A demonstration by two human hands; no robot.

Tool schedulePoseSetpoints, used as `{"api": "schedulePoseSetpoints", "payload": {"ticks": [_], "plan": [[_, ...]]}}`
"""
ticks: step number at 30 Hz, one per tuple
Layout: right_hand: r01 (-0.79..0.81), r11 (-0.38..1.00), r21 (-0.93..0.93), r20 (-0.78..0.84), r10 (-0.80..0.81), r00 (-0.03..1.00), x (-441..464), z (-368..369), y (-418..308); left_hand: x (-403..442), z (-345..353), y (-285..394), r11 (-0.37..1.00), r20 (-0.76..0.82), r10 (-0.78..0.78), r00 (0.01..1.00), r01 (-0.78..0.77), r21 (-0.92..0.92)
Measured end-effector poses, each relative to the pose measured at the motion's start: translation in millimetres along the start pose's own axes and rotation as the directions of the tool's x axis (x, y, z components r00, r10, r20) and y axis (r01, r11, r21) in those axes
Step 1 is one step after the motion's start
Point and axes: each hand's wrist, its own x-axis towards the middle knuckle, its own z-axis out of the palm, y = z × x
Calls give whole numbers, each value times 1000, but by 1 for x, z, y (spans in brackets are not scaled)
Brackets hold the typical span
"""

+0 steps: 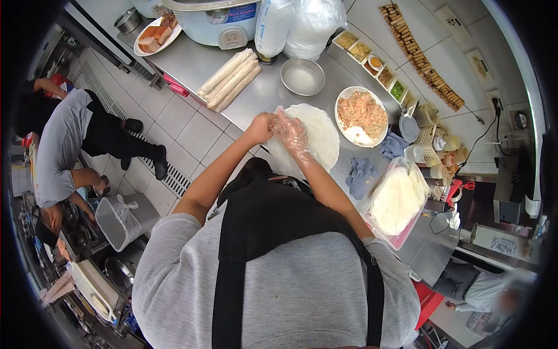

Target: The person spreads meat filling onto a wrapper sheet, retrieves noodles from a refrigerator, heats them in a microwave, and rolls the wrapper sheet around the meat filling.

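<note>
Grey cloth covers the back of another person, who bends over far to the left of the two hands. That person's head is hard to make out at the dark edge. Closer in, past the hands and to their left, a white plate of cooked meat sits by a big rice cooker. Its top is cut off, but a blue label on it says "Rice Cooker". Long pale rolls lie in a pile just ahead of the hands, on the left.

The bare left hand has its fingers bunched up close to the right hand, which wears a clear plastic glove. I cannot tell if they pinch anything, as the fingertips are hidden. A thin round white wrapper lies under the hands, with most of it showing on their right. Ahead of the hands is a metal bowl of cloudy liquid.

Right of the hands is a dish of orange-pink filling. More to the right are blue cloths and a stack of white wrappers. Far right, a white box has dark writing, too small to read.
</note>
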Motion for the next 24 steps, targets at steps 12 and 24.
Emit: {"api": "schedulePoseSetpoints", "payload": {"ticks": [12, 24], "plan": [[-118, 992, -34, 187, 122, 975, 1, -13, -13, -1, -8, 13, 983, 139, 121, 983, -138, 123], [-73, 997, -6, 123, 73, 990, -38, -17, 25, 15, -4, 7, 921, 256, 150, 955, -229, 314]]}}
